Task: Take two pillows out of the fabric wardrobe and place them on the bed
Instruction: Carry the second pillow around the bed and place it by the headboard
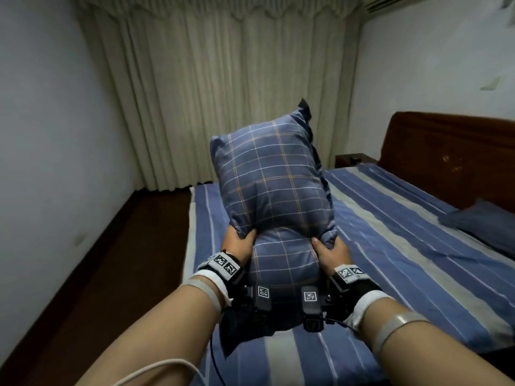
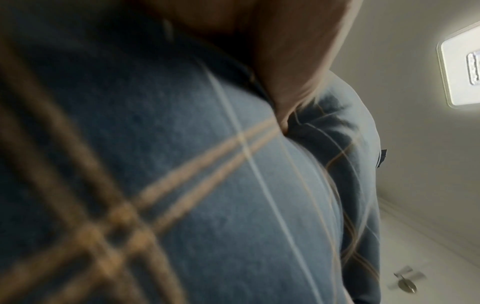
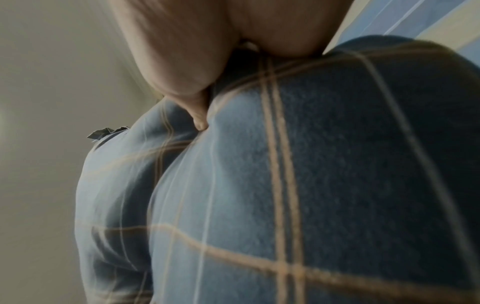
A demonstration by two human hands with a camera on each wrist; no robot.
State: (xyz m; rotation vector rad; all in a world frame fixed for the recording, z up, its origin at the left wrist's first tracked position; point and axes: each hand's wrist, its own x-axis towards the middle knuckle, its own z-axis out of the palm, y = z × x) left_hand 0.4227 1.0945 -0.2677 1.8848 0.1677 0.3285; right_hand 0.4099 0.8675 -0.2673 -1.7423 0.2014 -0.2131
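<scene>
- Nearest to us are our two forearms, each with a wrist camera strapped on; a white cable loops under the left one.
- Our left hand and right hand each pinch a fold of the blue plaid pillow, thumbs on top, fingers curled into the cloth at either side of its pinched middle.
- The pillow stands tilted above the foot of the bed, its upper half raised, its lower half hanging between our wrists; we cannot tell whether it touches the sheet.
- We see open striped sheet to the right, up to a dark blue pillow that lies near the wooden headboard.
- The bed's left edge borders a strip of dark floor along the pale wall.
- Cream curtains close the far wall; a small nightstand sits beside the headboard.
</scene>
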